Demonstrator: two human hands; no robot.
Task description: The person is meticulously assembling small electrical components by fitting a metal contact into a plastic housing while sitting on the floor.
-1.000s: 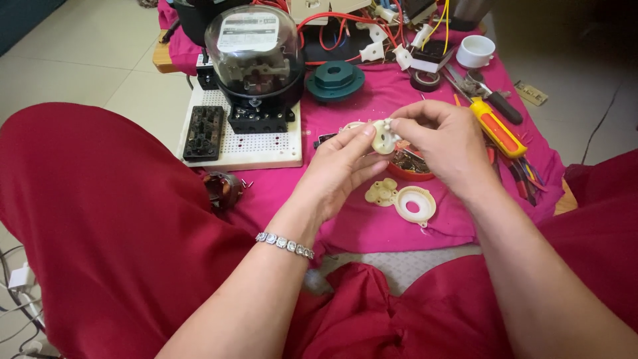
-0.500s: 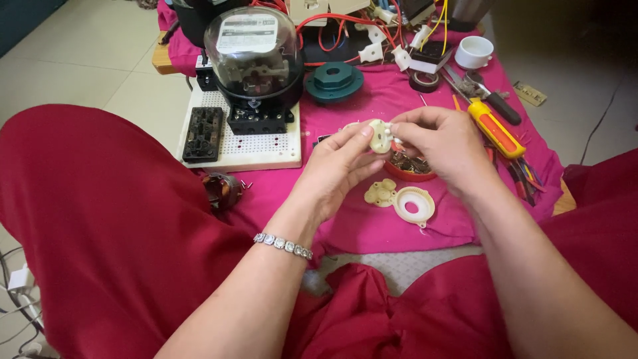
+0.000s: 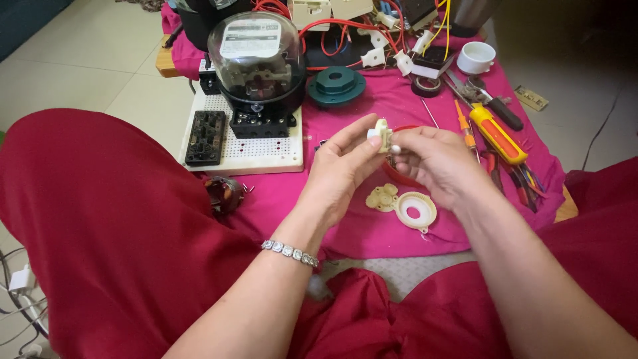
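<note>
My left hand pinches a small cream plastic fitting between thumb and fingertips, above the pink cloth. My right hand meets it from the right, its fingertips on a small white piece at the fitting's side. Just below the hands lie a cream round plate and a white ring-shaped cover. A red round lid shows partly behind my right hand. A silver bracelet circles my left wrist.
A glass-domed electricity meter stands on a white perforated board beside a black terminal block. A green round part, a yellow-handled screwdriver, pliers, a tape roll, a white cup and red wires lie at the back and right.
Both hands have stayed together over the cloth, turning the cream fitting slightly between the fingertips. Nothing else has moved.
</note>
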